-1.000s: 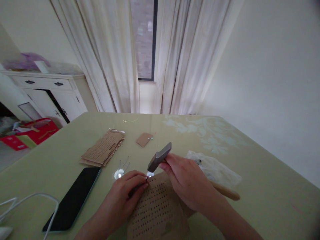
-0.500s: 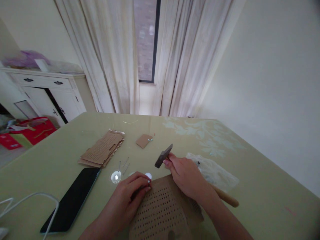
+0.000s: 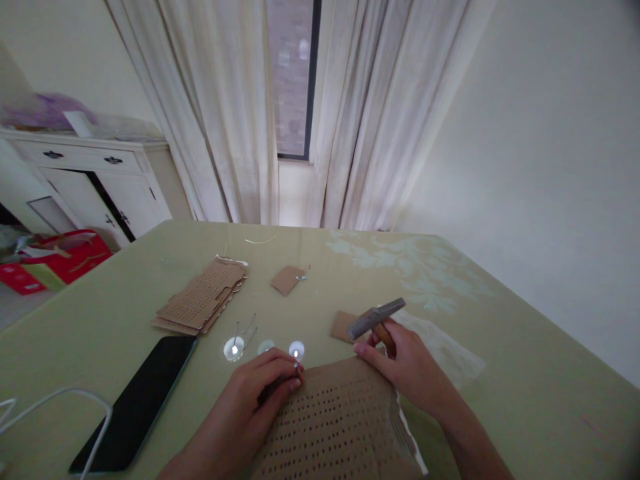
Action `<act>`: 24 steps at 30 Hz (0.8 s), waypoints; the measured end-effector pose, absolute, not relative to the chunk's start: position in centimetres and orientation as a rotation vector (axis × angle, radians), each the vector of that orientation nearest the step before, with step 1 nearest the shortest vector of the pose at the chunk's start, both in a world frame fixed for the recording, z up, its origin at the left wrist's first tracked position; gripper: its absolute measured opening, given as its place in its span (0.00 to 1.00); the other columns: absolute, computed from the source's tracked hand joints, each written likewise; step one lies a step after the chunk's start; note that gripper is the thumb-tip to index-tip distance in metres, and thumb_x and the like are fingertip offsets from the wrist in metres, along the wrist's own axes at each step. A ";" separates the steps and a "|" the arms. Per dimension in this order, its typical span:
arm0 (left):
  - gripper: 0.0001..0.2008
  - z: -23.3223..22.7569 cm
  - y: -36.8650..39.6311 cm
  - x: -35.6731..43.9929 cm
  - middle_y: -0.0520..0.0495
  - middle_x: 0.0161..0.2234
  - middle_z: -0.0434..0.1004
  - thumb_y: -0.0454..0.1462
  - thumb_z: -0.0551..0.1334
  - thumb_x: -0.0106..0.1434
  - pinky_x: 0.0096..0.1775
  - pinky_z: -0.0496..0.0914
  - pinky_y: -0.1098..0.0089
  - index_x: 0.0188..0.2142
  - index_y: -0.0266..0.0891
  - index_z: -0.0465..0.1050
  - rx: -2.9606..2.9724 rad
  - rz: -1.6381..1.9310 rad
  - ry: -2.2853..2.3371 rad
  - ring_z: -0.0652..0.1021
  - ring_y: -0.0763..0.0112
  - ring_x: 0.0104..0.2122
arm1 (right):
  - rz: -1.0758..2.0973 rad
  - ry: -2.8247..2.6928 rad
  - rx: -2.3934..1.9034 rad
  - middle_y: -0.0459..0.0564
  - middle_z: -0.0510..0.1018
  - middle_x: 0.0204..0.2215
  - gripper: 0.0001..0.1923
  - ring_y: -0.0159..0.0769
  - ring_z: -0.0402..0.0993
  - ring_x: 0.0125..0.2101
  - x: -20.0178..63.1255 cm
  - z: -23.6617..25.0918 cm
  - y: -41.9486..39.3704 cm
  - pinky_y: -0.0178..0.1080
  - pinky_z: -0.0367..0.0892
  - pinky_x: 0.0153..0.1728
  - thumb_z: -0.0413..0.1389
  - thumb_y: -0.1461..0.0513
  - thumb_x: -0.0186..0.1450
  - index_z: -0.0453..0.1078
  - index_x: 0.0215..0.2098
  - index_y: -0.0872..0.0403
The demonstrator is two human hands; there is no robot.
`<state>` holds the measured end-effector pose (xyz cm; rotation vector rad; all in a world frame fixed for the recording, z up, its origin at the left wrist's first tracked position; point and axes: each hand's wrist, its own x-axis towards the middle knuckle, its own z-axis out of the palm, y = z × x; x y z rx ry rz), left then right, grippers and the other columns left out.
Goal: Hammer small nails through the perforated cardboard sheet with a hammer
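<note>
My left hand [image 3: 250, 403] pinches a small nail [image 3: 297, 369] upright at the far left corner of a perforated cardboard sheet [image 3: 335, 427] that lies on the table in front of me. My right hand [image 3: 410, 363] grips a hammer [image 3: 376, 318] by its wooden handle just below the grey metal head, which is raised to the right of the nail and apart from it. Most of the handle is hidden by the hand.
On the green table [image 3: 525, 373] lie a black phone [image 3: 135, 400], a white cable [image 3: 55, 400], a stack of perforated cardboard pieces [image 3: 200, 300], two small brown cards [image 3: 287, 279], several shiny round discs [image 3: 233, 348] and a clear plastic bag [image 3: 450, 353]. Curtains and a white cabinet stand behind.
The right hand has swung the hammer head up and away to the right of the nail. The left hand stays pinched on the nail at the cardboard's corner.
</note>
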<state>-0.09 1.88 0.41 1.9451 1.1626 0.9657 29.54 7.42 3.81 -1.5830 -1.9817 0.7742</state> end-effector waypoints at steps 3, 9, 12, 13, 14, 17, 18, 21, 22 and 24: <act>0.10 0.6 1.7 0.1 0.49 0.42 0.86 0.37 0.60 0.77 0.45 0.77 0.71 0.41 0.46 0.82 1.950 0.981 1.183 0.84 0.67 0.42 | 1.074 -1.905 -1.512 0.49 0.80 0.35 0.19 0.41 0.74 0.35 30.3 3.2 8.0 0.39 0.66 0.34 0.69 0.52 0.61 0.78 0.44 0.54; 0.09 0.8 1.5 -0.1 0.46 0.44 0.88 0.38 0.64 0.74 0.45 0.80 0.68 0.38 0.45 0.82 1.919 1.139 1.305 0.86 0.63 0.43 | 1.227 -1.807 -1.446 0.43 0.70 0.30 0.17 0.35 0.66 0.31 30.0 3.6 7.4 0.36 0.61 0.30 0.69 0.56 0.60 0.78 0.43 0.55; 0.08 0.8 1.4 -0.3 0.46 0.44 0.88 0.38 0.64 0.73 0.46 0.80 0.68 0.37 0.46 0.82 1.892 1.216 1.313 0.87 0.63 0.43 | 1.213 -1.765 -1.449 0.41 0.66 0.28 0.15 0.33 0.62 0.29 29.9 3.7 7.1 0.35 0.57 0.28 0.69 0.55 0.60 0.75 0.39 0.55; 0.08 0.9 1.3 -0.3 0.47 0.44 0.88 0.37 0.64 0.73 0.46 0.80 0.68 0.37 0.46 0.81 1.887 1.230 1.307 0.87 0.63 0.43 | 1.208 -1.754 -1.451 0.41 0.65 0.28 0.15 0.33 0.61 0.29 29.9 3.6 7.1 0.35 0.57 0.28 0.69 0.55 0.60 0.75 0.38 0.55; 0.08 0.9 1.2 -0.4 0.47 0.43 0.88 0.37 0.64 0.73 0.46 0.80 0.69 0.36 0.46 0.81 1.886 1.243 1.304 0.86 0.64 0.43 | 1.205 -1.748 -1.450 0.41 0.65 0.27 0.14 0.33 0.61 0.28 29.9 3.5 7.1 0.35 0.56 0.28 0.69 0.55 0.61 0.74 0.38 0.55; 0.10 1.1 0.9 -0.3 0.47 0.44 0.86 0.37 0.62 0.74 0.46 0.80 0.70 0.36 0.46 0.79 1.899 1.284 1.320 0.85 0.65 0.44 | 1.198 -1.743 -1.471 0.42 0.68 0.28 0.15 0.34 0.64 0.29 29.9 3.3 7.0 0.35 0.58 0.28 0.69 0.55 0.61 0.74 0.40 0.55; 0.10 1.1 0.9 -0.3 0.47 0.44 0.86 0.37 0.61 0.75 0.46 0.79 0.70 0.36 0.46 0.80 1.906 1.287 1.325 0.85 0.65 0.44 | 1.192 -1.748 -1.484 0.43 0.69 0.29 0.15 0.35 0.65 0.30 29.9 3.2 7.0 0.36 0.59 0.29 0.69 0.55 0.61 0.74 0.40 0.55; 0.08 0.9 0.7 -0.5 0.48 0.46 0.86 0.36 0.64 0.73 0.48 0.80 0.69 0.39 0.48 0.83 1.944 1.275 1.307 0.86 0.65 0.45 | 1.163 -1.783 -1.505 0.44 0.70 0.29 0.15 0.36 0.65 0.31 29.8 3.3 6.9 0.36 0.59 0.29 0.68 0.55 0.61 0.75 0.40 0.55; 0.08 0.7 0.7 -0.6 0.49 0.45 0.87 0.35 0.66 0.72 0.48 0.80 0.69 0.41 0.49 0.84 1.961 1.283 1.283 0.86 0.66 0.45 | 1.158 -1.794 -1.502 0.44 0.69 0.29 0.14 0.35 0.65 0.31 29.8 3.4 6.9 0.36 0.59 0.29 0.68 0.55 0.62 0.75 0.40 0.55; 0.09 0.5 0.8 -0.8 0.51 0.43 0.87 0.33 0.68 0.70 0.47 0.80 0.69 0.43 0.51 0.84 1.971 1.315 1.234 0.86 0.66 0.44 | 1.151 -1.798 -1.499 0.44 0.69 0.29 0.14 0.36 0.65 0.31 29.8 3.5 6.8 0.36 0.59 0.29 0.68 0.55 0.62 0.76 0.41 0.55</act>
